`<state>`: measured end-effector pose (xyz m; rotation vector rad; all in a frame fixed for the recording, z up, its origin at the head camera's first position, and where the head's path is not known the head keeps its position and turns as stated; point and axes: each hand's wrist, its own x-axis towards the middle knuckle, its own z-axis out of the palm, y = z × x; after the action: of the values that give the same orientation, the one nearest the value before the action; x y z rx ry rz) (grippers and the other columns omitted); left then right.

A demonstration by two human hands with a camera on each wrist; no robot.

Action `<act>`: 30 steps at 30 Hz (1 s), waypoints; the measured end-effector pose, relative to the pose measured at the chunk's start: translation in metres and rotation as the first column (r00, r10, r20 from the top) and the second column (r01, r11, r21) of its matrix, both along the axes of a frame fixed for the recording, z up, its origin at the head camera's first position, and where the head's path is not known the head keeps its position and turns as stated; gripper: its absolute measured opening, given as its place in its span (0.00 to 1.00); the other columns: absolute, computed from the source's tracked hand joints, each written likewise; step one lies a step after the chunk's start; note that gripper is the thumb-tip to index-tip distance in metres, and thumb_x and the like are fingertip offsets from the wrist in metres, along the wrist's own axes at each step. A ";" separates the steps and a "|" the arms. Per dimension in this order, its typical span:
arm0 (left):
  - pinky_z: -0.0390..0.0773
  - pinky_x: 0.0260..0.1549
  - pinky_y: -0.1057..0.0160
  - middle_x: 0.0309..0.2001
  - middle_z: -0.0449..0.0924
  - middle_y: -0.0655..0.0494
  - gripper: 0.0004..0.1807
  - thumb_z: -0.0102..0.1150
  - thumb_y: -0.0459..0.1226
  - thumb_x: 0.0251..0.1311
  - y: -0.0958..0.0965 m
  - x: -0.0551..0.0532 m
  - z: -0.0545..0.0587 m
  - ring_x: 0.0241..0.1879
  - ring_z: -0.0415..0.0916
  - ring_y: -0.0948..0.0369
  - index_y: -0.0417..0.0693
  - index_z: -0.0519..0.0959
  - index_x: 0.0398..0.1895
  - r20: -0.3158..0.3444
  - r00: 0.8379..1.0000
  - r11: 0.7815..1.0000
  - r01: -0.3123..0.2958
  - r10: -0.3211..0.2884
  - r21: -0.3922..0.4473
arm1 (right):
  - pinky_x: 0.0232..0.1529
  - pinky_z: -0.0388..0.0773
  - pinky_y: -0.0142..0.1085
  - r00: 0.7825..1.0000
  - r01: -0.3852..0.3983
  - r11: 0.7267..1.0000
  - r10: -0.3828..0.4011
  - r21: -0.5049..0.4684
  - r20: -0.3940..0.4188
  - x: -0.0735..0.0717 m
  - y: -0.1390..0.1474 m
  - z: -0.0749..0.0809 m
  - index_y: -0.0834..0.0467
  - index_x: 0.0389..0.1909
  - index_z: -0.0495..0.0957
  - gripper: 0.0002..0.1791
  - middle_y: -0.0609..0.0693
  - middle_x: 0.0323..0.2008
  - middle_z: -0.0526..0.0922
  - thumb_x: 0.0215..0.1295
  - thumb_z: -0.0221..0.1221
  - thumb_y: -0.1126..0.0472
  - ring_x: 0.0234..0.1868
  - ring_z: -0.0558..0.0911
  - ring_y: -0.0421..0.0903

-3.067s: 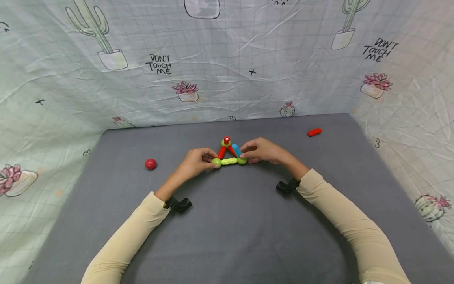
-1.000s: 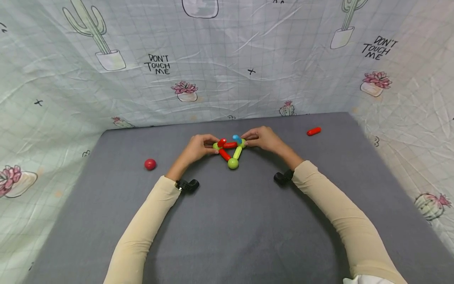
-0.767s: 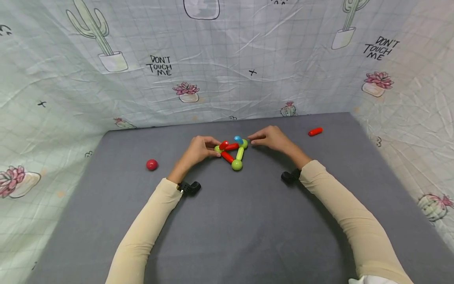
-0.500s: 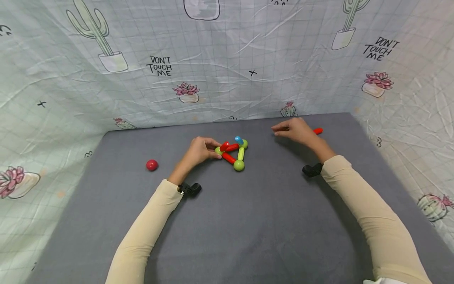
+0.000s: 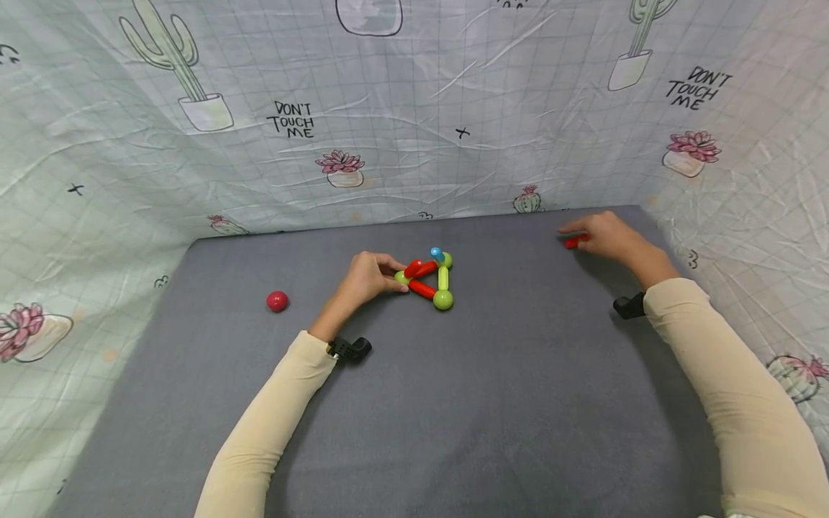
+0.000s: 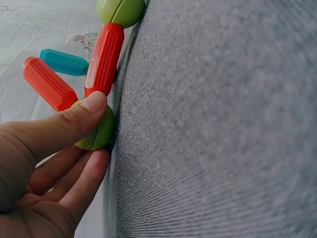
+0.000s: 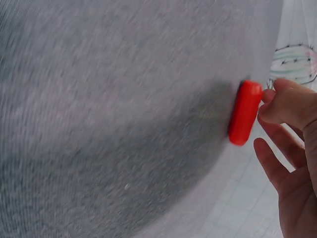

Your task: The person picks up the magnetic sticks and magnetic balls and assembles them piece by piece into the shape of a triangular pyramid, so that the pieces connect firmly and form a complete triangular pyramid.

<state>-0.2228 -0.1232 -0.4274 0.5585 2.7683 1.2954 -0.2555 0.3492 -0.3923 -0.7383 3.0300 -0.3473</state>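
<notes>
A triangle of magnetic sticks and green balls lies on the table in the head view. My left hand pinches its left green ball between thumb and fingertips. From that ball a red stick slants up, and a blue stick rises at the far ball. A yellow-green stick joins the far ball to the near green ball. My right hand hovers at a loose red stick, fingers spread beside it; whether they touch it I cannot tell.
A dark red ball sits on the grey table left of the left hand. Behind the table's far edge hangs a cactus-print cloth, which also covers the sides.
The triangle has been turned on the table. My right hand has left its far ball and moved right to the loose red stick. My left hand keeps hold of a ball.
</notes>
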 end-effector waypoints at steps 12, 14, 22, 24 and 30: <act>0.82 0.31 0.69 0.38 0.90 0.50 0.19 0.83 0.35 0.45 0.003 0.002 0.004 0.34 0.85 0.61 0.43 0.90 0.43 0.008 1.000 0.999 -0.012 0.013 -0.043 | 0.33 0.74 0.46 0.999 0.007 0.996 -0.009 0.086 0.031 -0.002 0.011 -0.006 0.65 0.55 0.84 0.20 0.69 0.49 0.84 0.61 0.63 0.74 0.32 0.75 0.52; 0.82 0.31 0.69 0.38 0.90 0.50 0.19 0.83 0.34 0.45 0.002 0.002 0.004 0.34 0.85 0.61 0.43 0.90 0.43 0.011 1.000 0.999 -0.009 0.009 -0.040 | 0.36 0.77 0.49 1.000 0.008 0.997 -0.010 0.081 0.023 -0.003 0.010 -0.008 0.65 0.55 0.84 0.19 0.69 0.49 0.84 0.61 0.64 0.74 0.34 0.78 0.53; 0.83 0.31 0.68 0.37 0.90 0.49 0.18 0.83 0.34 0.44 0.003 0.003 0.003 0.34 0.86 0.60 0.43 0.90 0.42 0.011 1.000 1.000 -0.011 0.012 -0.023 | 0.40 0.79 0.55 0.999 0.030 0.998 -0.031 0.060 0.012 -0.003 0.012 -0.013 0.65 0.55 0.84 0.18 0.68 0.50 0.84 0.63 0.64 0.73 0.40 0.83 0.59; 0.83 0.30 0.68 0.37 0.90 0.49 0.18 0.83 0.33 0.44 0.003 0.002 0.003 0.34 0.86 0.60 0.42 0.90 0.42 0.006 1.000 1.000 -0.014 0.014 -0.022 | 0.42 0.80 0.56 1.000 0.026 0.999 -0.026 0.045 -0.001 -0.002 0.012 -0.014 0.64 0.54 0.84 0.17 0.67 0.49 0.85 0.64 0.64 0.73 0.43 0.84 0.61; 0.82 0.30 0.69 0.37 0.90 0.48 0.18 0.83 0.33 0.44 0.003 0.003 0.003 0.33 0.85 0.60 0.42 0.90 0.41 -0.004 1.000 1.000 -0.018 0.018 -0.020 | 0.44 0.81 0.58 0.998 -0.021 1.000 0.020 -0.011 -0.065 0.001 0.010 -0.015 0.63 0.51 0.86 0.13 0.64 0.47 0.87 0.66 0.64 0.71 0.44 0.86 0.63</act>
<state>-0.2202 -0.1206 -0.4245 0.5364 2.7925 1.2695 -0.2549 0.3593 -0.4071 -0.7966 3.0808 -0.3476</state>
